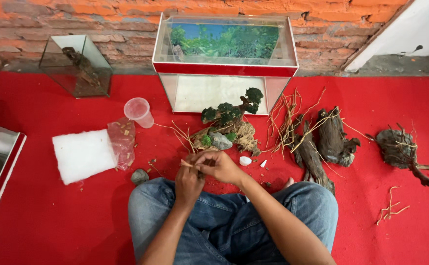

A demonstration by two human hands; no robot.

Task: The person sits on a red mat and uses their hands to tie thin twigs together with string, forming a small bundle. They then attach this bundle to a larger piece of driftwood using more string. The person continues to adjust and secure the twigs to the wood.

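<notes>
While the person sits cross-legged in blue jeans (234, 216) on the red carpet (52, 216), both hands meet just above the knees at the picture's centre. The left hand (189, 182) is curled shut, and the right hand (220, 166) is pinched onto the same thin pale twig (187, 164), whose tip pokes out toward nine o'clock; how much of it lies inside the fingers cannot be told.

At twelve o'clock from the hands, close by, stands a small driftwood-and-rock arrangement with dark green mossy tufts shaped like a miniature tree (229, 125). Behind it, also at twelve, a rectangular glass aquarium with a red rim and a green plant backdrop (224, 68) stands against the orange brick wall (28, 19). At three o'clock a small white pebble (245, 161) lies just beside the right hand. Farther toward two o'clock lie a bundle of thin pale roots (285, 122) and dark gnarled driftwood pieces (329, 137), with another dark root chunk (401, 149) well apart at three.

At ten o'clock stands a clear plastic cup (138, 112), near a clear plastic bag holding wood bits (122, 142) and a white rectangular pad of filter wool (83, 155). A grey stone (139, 176) lies at nine o'clock beside the knee. A small glass tank holding driftwood (77, 66) stands at eleven.
</notes>
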